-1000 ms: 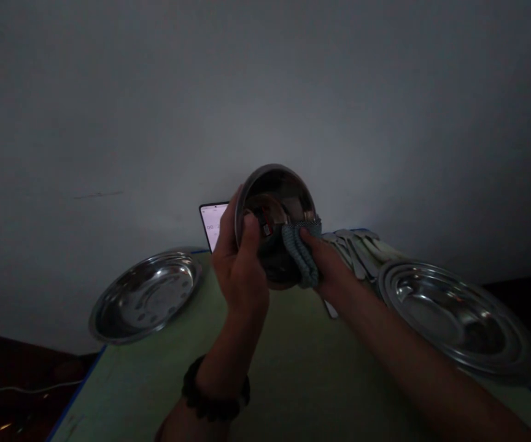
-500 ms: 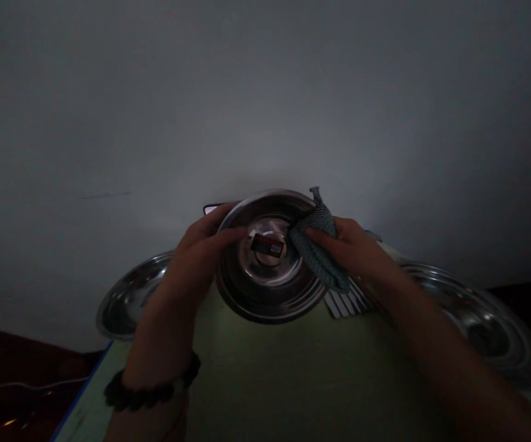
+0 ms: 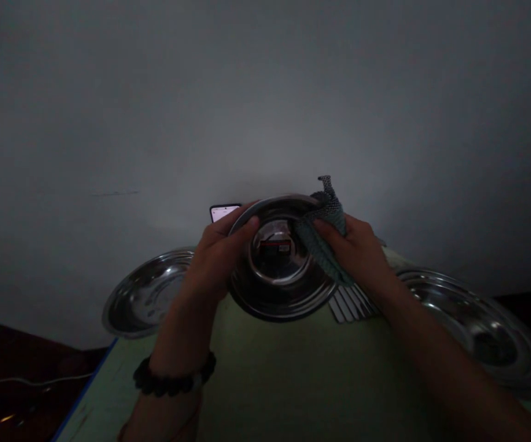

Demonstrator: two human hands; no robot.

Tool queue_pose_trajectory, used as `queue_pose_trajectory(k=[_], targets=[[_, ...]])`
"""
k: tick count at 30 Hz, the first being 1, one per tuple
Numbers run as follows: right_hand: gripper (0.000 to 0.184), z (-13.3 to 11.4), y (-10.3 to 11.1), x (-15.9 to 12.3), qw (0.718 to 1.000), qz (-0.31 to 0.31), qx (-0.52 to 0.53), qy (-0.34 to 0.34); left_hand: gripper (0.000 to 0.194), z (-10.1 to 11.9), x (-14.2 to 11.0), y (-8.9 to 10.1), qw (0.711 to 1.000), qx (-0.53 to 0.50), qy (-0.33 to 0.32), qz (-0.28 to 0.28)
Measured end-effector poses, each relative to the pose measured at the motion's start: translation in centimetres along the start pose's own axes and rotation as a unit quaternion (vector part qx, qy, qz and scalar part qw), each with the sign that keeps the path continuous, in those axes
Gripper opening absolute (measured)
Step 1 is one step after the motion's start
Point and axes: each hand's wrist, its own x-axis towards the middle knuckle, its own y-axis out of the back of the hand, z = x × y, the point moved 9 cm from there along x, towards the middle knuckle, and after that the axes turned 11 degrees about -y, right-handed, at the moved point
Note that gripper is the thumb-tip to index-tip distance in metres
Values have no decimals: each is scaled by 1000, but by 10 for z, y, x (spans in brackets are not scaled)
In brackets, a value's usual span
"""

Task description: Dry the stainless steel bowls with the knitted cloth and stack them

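Note:
A shiny metal bowl (image 3: 283, 301) is held up tilted over the table, its inside facing me, with a dark label (image 3: 274, 247) at its centre. My left hand (image 3: 221, 252) grips the bowl's left rim, thumb on the inside. In my right hand (image 3: 355, 245) is a folded grey-green cloth (image 3: 323, 245), pressed against the bowl's right rim and inner wall. The fingers behind the bowl and cloth are hidden. Below the cloth, several flat metal cutlery handles (image 3: 350, 305) lie on the table.
One metal basin (image 3: 143, 298) sits at the table's left edge, another (image 3: 472, 325) at the right behind my forearm. A lit phone (image 3: 223, 212) leans near the wall (image 3: 265, 92). The green tabletop (image 3: 293, 380) has a blue edge. A white cable (image 3: 30, 383) runs at lower left.
Both hands, the bowl and the cloth appear slightly further right, partly because the view shifted. My left thumb sits higher on the rim, and more of the phone shows.

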Motion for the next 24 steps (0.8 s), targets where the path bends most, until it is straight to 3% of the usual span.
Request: queue_pose_trajectory(k=[3,7,11,13,16,20,24], targets=[[32,14,-4,1,989,16,130,-62,24,8,2,6,995,-13,-63,80],[36,36,-25,-13,952,72,265,-136,25,13,-9,16,959,-42,-144,241],[34,46,-59,-25,931,7,307,-199,28,10,-17,14,940,-27,-163,299],[30,46,-64,-25,916,-25,337,-216,33,8,-15,14,947,-21,-139,288],[26,41,-59,-19,910,-68,346,-218,34,-1,-4,12,971,-69,-53,221],[25,33,-44,-7,944,-122,256,-167,16,-13,-4,14,979,-95,95,154],[28,29,-31,-2,978,-153,95,-108,24,-13,-4,13,985,-74,107,113]])
